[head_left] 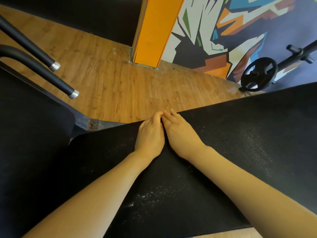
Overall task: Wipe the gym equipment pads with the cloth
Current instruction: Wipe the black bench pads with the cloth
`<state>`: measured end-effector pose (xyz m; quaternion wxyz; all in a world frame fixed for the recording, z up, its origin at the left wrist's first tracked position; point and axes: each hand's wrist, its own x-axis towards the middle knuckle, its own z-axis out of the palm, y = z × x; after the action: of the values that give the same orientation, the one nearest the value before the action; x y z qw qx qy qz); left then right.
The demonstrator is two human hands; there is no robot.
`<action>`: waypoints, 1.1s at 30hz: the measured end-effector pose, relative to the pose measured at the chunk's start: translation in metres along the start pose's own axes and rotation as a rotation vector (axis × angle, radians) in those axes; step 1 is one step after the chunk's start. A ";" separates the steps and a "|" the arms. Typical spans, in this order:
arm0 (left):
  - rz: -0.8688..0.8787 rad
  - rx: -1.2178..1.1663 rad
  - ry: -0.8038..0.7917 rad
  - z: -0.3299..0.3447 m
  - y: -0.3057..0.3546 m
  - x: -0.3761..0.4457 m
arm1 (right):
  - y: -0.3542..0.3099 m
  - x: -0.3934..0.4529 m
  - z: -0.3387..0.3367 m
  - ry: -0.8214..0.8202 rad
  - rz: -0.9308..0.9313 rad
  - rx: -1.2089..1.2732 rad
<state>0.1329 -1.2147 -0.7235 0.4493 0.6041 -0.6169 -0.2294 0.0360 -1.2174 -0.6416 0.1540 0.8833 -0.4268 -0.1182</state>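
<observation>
A wide black textured pad (pixel 240 134) fills the lower part of the view, with whitish dusty smears on its surface. Both of my hands lie side by side on it at its far edge, touching each other. My left hand (pixel 150 134) rests palm down, its fingertips bent slightly at the edge. The fingers of my right hand (pixel 178 133) lie straight and reach the same edge. Neither hand holds anything. No cloth is in view.
A second black pad (pixel 30 121) sits to the left on a metal frame. Two black bars with silver end caps (pixel 73 94) jut out above it. Beyond lie the wooden floor (pixel 120 86), an orange pillar (pixel 151 40), a painted wall and a black weight plate (pixel 259 74) on a bar.
</observation>
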 end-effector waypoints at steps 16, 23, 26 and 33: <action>0.014 0.239 -0.057 -0.003 -0.012 -0.011 | 0.013 -0.012 0.004 0.014 0.112 0.064; 0.007 0.249 -0.053 -0.001 -0.011 -0.010 | 0.027 -0.091 0.011 0.055 -0.025 0.071; 0.010 0.248 -0.042 0.000 -0.012 -0.010 | 0.039 -0.052 0.010 0.064 -0.019 0.067; 0.015 0.228 -0.036 -0.001 -0.013 -0.010 | 0.053 -0.040 0.009 0.015 0.098 0.145</action>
<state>0.1394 -1.2072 -0.7363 0.3679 0.6424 -0.6517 -0.1651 -0.0296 -1.2187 -0.6271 0.0985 0.8710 -0.4757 -0.0728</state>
